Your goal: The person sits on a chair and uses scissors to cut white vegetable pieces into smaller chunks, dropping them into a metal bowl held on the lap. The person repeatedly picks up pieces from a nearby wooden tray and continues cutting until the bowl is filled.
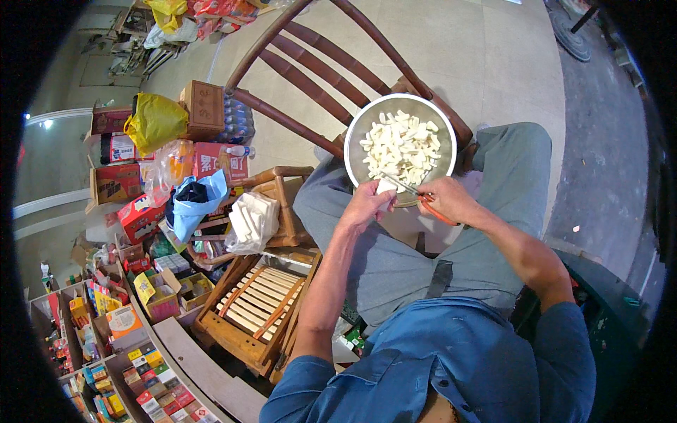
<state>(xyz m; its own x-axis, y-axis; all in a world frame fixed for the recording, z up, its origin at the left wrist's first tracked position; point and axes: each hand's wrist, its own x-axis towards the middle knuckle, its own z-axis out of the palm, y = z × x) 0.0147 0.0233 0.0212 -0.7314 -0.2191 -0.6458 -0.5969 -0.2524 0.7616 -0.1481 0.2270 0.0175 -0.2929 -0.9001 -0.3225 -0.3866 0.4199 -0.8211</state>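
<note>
My left hand [366, 206] pinches a white slab [386, 187], which looks like a piece of food, at the near edge of a steel bowl [447, 137]. Scissors with orange handles [438, 213] are in my right hand [453, 199]. Their blades point left toward the slab, over the bowl's near rim; whether they touch it I cannot tell. A heap of short white cut pieces [400, 144] lies in the bowl. The bowl rests on the seat of a brown wooden chair [310, 56] in front of my knees. To the left, a clear plastic bag holds more white slabs [254, 220].
A wooden stool or chair [289, 189] carries the bag of slabs. Close to my left side stands a slatted wooden chair [261, 299]. Further left are cartons [204, 109], a yellow bag [156, 123], a light blue bag [201, 211] and shelves of small boxes [159, 388].
</note>
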